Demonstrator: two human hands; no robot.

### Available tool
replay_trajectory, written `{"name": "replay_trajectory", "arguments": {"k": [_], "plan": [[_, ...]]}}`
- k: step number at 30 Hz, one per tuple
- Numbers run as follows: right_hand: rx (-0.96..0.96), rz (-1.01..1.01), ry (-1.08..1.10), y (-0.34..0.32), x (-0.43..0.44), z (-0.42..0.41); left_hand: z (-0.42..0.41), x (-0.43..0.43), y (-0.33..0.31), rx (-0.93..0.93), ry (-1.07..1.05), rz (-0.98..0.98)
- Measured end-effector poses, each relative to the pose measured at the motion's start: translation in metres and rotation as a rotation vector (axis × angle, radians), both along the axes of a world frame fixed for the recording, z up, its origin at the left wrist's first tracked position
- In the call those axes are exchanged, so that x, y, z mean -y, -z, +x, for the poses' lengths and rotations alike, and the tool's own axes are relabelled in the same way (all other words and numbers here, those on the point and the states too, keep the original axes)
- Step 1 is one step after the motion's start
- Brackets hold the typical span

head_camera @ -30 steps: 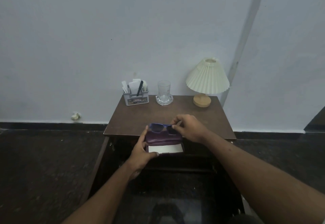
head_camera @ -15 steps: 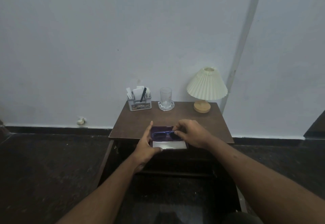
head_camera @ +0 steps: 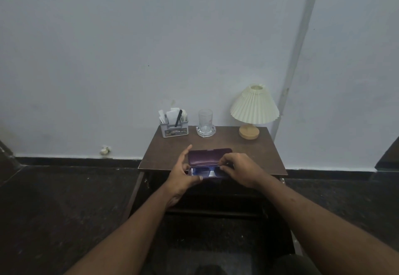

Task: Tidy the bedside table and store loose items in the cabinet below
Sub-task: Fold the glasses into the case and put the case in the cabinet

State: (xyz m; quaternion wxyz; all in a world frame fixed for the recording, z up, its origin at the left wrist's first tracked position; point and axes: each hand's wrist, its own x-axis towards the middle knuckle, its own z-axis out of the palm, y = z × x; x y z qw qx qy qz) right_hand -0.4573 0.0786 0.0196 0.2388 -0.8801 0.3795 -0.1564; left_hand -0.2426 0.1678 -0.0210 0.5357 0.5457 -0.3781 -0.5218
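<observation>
Right hand [head_camera: 241,170] pinched right end of glasses [head_camera: 203,171], fingertips closed on frame. Left hand [head_camera: 181,173] gripped left end of case [head_camera: 209,156], thumb across front. Glasses lay in open tray, lid raised behind. Case sat at front edge of desk [head_camera: 248,151], long axis left-right between both hands, left hand nearer.

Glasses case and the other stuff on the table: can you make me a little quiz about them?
1. True or false: the purple case is shut.
2. What stands between the organiser and the lamp? A) a glass B) a book C) a clock
3. Fill in: the blue glasses lie inside the ____.

Key: 1 false, its lid is up; 2 A; 3 case.
</observation>
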Motion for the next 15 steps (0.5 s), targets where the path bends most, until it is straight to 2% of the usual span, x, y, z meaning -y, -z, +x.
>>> {"name": "replay_trajectory", "arguments": {"k": [8, 15], "plan": [[0.015, -0.097, 0.054, -0.006, -0.002, -0.002, 0.002, 0.003, 0.001, 0.008, 0.023, -0.002], [0.302, -0.066, 0.337, 0.004, 0.0, -0.014, 0.01, 0.006, 0.003, -0.029, 0.05, 0.0]]}}
